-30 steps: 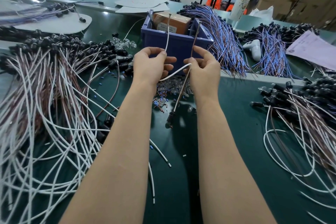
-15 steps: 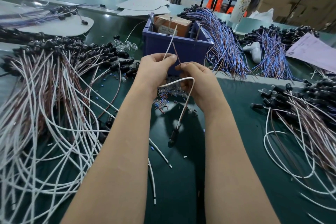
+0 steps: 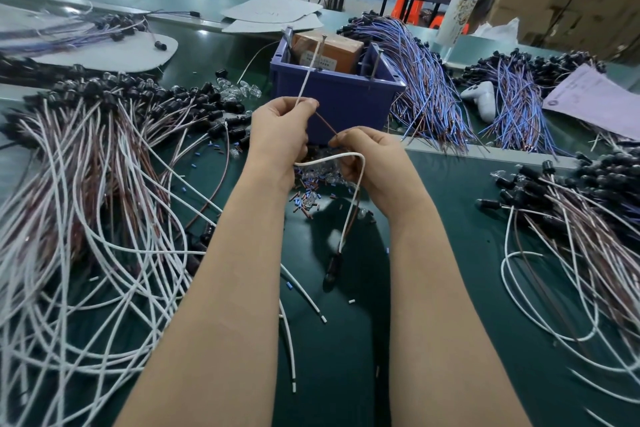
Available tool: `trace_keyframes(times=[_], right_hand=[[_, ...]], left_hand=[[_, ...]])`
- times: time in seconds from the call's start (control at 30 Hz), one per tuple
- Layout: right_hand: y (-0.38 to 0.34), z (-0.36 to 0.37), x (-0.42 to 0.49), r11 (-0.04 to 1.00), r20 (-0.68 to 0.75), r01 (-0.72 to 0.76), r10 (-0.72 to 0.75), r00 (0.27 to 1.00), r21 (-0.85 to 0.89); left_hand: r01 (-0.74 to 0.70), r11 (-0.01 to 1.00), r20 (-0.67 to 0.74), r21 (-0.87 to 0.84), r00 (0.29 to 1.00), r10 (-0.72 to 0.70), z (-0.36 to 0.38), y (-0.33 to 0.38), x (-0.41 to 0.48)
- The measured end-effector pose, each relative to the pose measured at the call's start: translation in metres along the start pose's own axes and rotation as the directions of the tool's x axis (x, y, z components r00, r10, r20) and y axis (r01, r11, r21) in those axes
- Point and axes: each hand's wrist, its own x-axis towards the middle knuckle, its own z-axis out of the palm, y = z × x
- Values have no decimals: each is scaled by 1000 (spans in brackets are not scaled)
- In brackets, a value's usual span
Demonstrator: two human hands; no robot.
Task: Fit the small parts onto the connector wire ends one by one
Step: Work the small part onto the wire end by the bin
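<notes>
My left hand pinches a white wire whose stripped end points up in front of the blue bin. My right hand pinches the brown wire that runs between both hands. The white wire loops under my right hand and hangs down to a black connector dangling above the green table. Small blue, red and clear parts lie scattered on the table beneath my hands. Whether a small part sits between my fingertips is hidden.
A blue bin with a cardboard box stands just behind my hands. Piles of white and brown connector wires lie at left and right. Blue-purple wire bundles, a white controller, a bottle and a paper sheet sit further back.
My hands came together, then my right hand dropped lower and slid down the brown wire. The white wire's loop has bowed out under my right hand.
</notes>
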Motion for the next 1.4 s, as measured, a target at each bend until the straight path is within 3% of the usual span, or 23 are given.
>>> trace_keyframes(times=[0.17, 0.3, 0.43, 0.67, 0.93, 1.4], right_hand=[[0, 0, 0, 999, -38, -34, 34, 999, -16], [-3, 1, -2, 999, -106, -40, 43, 993, 33], [-5, -1, -6, 992, -106, -41, 54, 993, 123], [-9, 0, -7, 950, -101, -79, 114, 988, 303], [-11, 2, -9, 944, -177, 30, 31, 984, 330], [-10, 3, -4, 933, -402, 190, -55, 914, 305]], left_hand=[[9, 997, -107, -70, 994, -16, -2, 0, 3], [38, 999, -166, -3, 985, -38, -2, -2, 5], [74, 996, -149, -58, 985, -81, 1, 2, 5], [-34, 999, -128, 11, 991, 35, -2, 4, 5], [-61, 996, -174, 64, 982, 72, -2, -1, 6], [-36, 991, -110, 125, 993, 50, 0, -3, 3]])
